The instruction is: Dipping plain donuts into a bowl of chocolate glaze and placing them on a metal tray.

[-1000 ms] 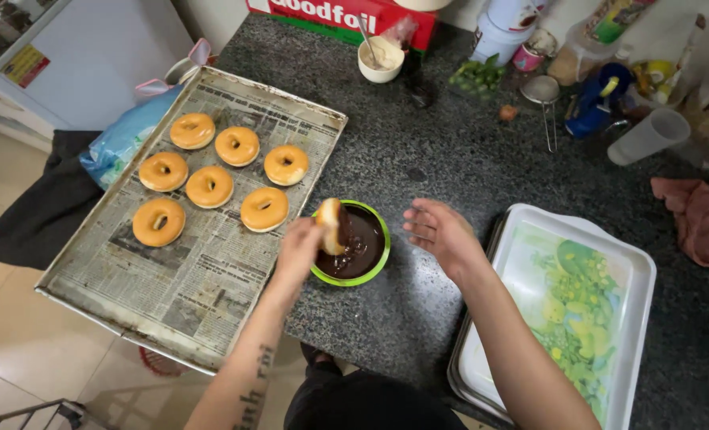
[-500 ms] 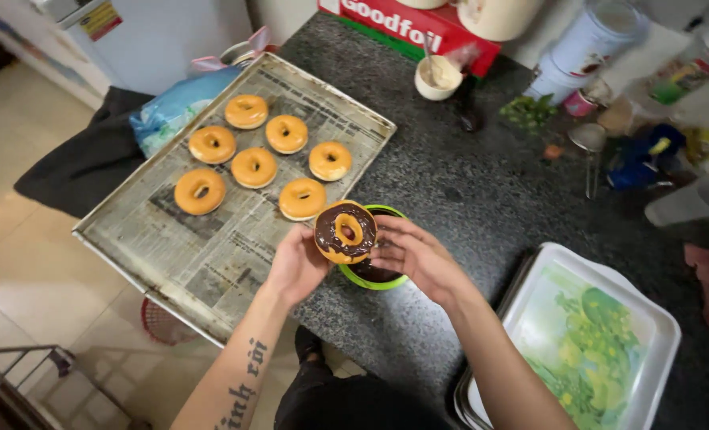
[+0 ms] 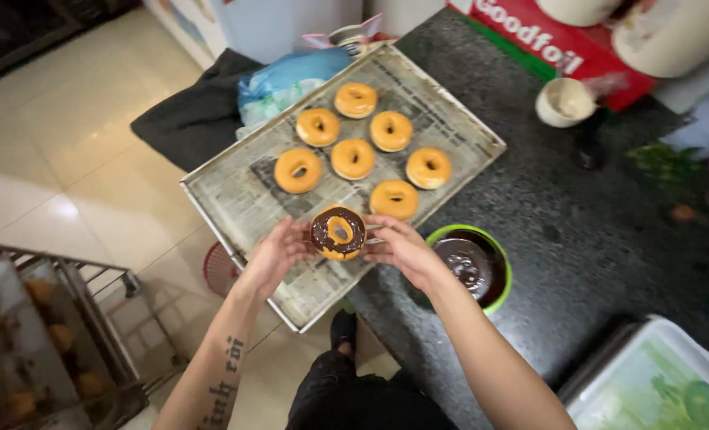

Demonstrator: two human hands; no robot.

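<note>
Seemingly to spare the wet chocolate top, a glazed doughnut point(image 3: 338, 233) is pinched by its edges between the left hand point(image 3: 277, 253) and right hand point(image 3: 398, 245), over the near part of the paper-lined tray point(image 3: 235, 199), left of the chocolate bowl point(image 3: 470, 267); six plain doughnuts point(image 3: 353, 158) lie farther back.

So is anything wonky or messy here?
A little. The baking tray sticks out past the edge of the dark counter, over the floor. Chocolate smears the inside of the green bowl. The doughnut held between both hands looks neatly coated.
</note>
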